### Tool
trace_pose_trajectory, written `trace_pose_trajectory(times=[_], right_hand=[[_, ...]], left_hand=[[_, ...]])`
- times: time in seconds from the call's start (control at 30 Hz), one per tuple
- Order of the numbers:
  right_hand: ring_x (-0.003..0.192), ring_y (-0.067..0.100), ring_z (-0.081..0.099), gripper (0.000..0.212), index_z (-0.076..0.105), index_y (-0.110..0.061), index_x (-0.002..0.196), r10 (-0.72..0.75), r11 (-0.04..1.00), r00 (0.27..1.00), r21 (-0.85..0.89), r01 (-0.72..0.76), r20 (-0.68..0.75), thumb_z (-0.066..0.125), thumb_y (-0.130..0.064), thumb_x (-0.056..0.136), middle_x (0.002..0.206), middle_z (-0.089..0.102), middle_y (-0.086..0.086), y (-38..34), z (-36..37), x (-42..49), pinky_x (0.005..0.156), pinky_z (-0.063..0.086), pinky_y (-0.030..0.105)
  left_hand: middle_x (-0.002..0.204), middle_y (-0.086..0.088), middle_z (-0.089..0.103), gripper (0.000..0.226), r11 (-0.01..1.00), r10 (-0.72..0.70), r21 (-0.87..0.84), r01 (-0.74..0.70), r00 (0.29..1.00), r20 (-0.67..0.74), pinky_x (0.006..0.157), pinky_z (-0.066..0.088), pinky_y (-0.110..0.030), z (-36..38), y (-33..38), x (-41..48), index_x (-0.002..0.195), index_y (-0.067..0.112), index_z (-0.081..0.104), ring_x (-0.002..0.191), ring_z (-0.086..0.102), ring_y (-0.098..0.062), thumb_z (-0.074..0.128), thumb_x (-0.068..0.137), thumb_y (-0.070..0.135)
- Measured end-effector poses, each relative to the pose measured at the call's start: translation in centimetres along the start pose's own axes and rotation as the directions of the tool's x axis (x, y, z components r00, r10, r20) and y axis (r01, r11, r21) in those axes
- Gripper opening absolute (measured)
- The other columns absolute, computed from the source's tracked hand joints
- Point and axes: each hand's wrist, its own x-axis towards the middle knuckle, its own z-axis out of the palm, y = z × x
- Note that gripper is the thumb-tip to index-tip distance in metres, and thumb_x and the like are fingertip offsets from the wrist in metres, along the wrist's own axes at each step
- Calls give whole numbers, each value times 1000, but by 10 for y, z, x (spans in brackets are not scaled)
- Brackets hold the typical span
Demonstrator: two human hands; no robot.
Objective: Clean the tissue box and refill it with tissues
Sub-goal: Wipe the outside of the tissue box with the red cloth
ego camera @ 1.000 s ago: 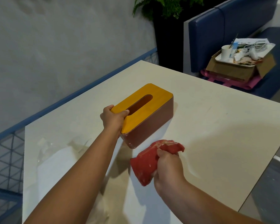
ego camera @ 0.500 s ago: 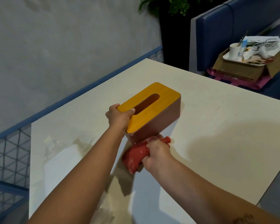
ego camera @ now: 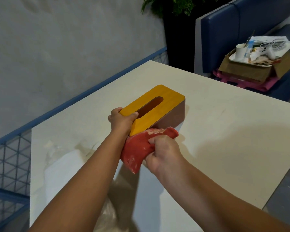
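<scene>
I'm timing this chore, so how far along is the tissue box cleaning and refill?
Done: nothing looks finished. In hand: the left hand grips the tissue box by its near end while the right hand presses a red cloth against its side. Left: the refill; the lid slot shows no tissue, and a clear-wrapped white pack, likely tissues, lies on the table beside the left arm.

Grey wall [ego camera: 57,47], blue bench [ego camera: 241,30], cream table [ego camera: 233,131]

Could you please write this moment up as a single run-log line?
phase: cleaning | left hand: grips tissue box near end | right hand: holds red cloth at box side | slot: no tissue showing
</scene>
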Motion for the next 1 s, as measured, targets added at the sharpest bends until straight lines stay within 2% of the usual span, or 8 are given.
trace_pose_trajectory(times=[0.13,0.23,0.33,0.43,0.63,0.83,0.9,1.0], right_hand=[[77,24,58,39,45,-9,118,-186,982,977,48,182,107,35,14,88,86,57,12,-6,-5,0,67,47,35],[69,22,59,36,54,-2,116,-458,884,881,-41,465,119,41,13,85,78,60,9,-31,-8,1,60,49,31],[68,14,61,36,57,-16,107,-677,612,697,-345,711,236,42,9,87,76,62,-2,-54,-17,6,54,51,20],[79,1,59,40,53,-23,111,-735,214,480,-508,834,479,42,7,87,89,60,-15,-55,-26,19,62,47,6],[95,17,54,28,59,-19,106,-597,-152,385,-570,808,704,44,-5,86,98,61,3,-13,-31,40,75,47,33],[93,15,58,16,57,-25,105,-482,17,557,-629,778,676,53,-17,92,104,57,0,22,-29,29,84,51,34],[86,11,62,14,59,-29,94,-457,263,652,-609,748,605,55,-18,88,92,63,-5,22,-28,22,80,52,30],[58,13,65,28,62,-18,84,-338,746,840,-423,515,425,47,5,84,69,65,1,-1,-26,16,53,52,21]], left_hand=[[143,-12,29,70,1000,-5,-22,5,1000,-4,98,40,-39,0,1,-1,140,17,34,125,43,-32,71,82,31],[140,-12,32,72,999,-18,-42,17,1000,-17,102,43,-44,1,1,0,139,18,35,123,45,-33,73,79,32],[140,-14,33,72,999,-20,-24,20,1000,-6,98,44,-47,1,0,1,140,18,32,123,45,-35,71,81,32],[141,-13,33,72,1000,-19,-24,18,1000,-6,98,44,-49,2,-1,2,140,19,32,122,46,-36,71,81,33],[138,-13,37,71,999,-14,-37,12,999,-45,101,44,-47,4,-3,4,137,18,39,120,47,-33,74,76,30],[139,-17,40,71,974,-65,-218,66,998,13,99,44,-36,2,0,7,132,12,46,114,55,-33,78,69,14],[141,-16,37,67,993,-35,-110,34,999,-5,93,41,-32,0,0,4,135,12,44,118,51,-33,76,76,18],[140,-13,35,69,996,-24,-87,21,999,-32,93,45,-36,2,-2,2,137,16,40,119,50,-32,75,78,27]])
